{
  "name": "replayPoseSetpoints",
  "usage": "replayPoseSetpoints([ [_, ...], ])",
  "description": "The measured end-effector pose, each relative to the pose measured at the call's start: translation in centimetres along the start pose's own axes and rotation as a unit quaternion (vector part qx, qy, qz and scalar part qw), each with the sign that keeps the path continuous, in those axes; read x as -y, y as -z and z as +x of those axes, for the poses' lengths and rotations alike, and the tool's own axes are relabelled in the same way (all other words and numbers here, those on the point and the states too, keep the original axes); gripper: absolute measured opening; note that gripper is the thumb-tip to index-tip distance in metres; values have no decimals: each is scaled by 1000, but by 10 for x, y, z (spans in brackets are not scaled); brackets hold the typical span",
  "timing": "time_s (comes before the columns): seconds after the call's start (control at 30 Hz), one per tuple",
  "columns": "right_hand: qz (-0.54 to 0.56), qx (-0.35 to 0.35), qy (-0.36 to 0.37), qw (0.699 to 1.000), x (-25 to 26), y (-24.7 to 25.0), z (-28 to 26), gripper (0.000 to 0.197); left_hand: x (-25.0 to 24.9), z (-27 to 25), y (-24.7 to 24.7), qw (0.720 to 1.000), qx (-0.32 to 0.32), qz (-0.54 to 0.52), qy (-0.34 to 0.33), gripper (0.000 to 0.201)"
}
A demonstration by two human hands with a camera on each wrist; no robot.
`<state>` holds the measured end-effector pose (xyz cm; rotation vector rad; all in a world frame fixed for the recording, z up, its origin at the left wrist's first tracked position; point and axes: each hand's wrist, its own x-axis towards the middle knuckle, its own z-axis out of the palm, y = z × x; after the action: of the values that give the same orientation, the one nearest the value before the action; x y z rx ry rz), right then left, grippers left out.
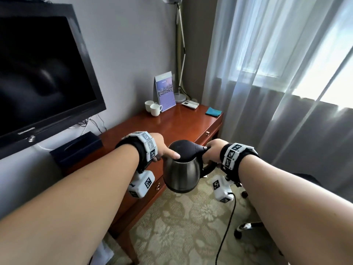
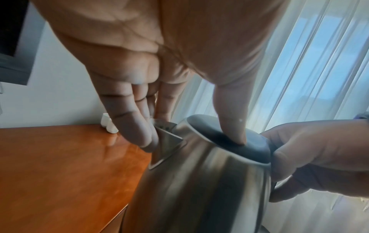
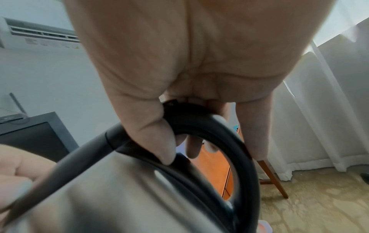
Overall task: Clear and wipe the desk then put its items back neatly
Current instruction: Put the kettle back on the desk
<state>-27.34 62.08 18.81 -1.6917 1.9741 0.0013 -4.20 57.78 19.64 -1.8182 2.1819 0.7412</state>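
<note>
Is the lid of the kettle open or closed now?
Closed. The dark lid sits flat on the kettle rim, with the left hand thumb pressing on it.

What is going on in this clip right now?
A person holds a stainless steel electric kettle with a black lid in the air beside the reddish wooden desk. The right hand grips its black handle; the left hand steadies it, thumb on the lid, fingers at the spout. Two white cups, a folded teal cloth and a standing card sit on the desk.
</note>
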Motion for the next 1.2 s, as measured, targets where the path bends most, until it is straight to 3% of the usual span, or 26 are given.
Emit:
replayPoseSetpoints([
  [0.07,15,-10,-10,1000,-7,18,21,16,-14,24,20,1000,8,2,-13,70],
  [0.2,50,-31,-30,998,-31,57,64,17,-51,77,57,999,-18,14,-43,83],
  [0.33,75,-52,-43,995,-58,91,115,10,-85,137,78,997,-32,22,-60,81],
  [0.53,57,-15,-28,998,-87,116,232,25,-107,243,89,999,-25,27,-23,74],
  [0.7,59,19,13,998,-82,145,324,15,-106,315,119,999,-22,-30,35,84],
  [0.83,59,38,56,996,-56,160,390,15,-80,356,130,989,-84,-99,77,74],
  [1.2,0,159,151,976,96,103,542,27,78,430,147,949,-112,-183,231,78],
])
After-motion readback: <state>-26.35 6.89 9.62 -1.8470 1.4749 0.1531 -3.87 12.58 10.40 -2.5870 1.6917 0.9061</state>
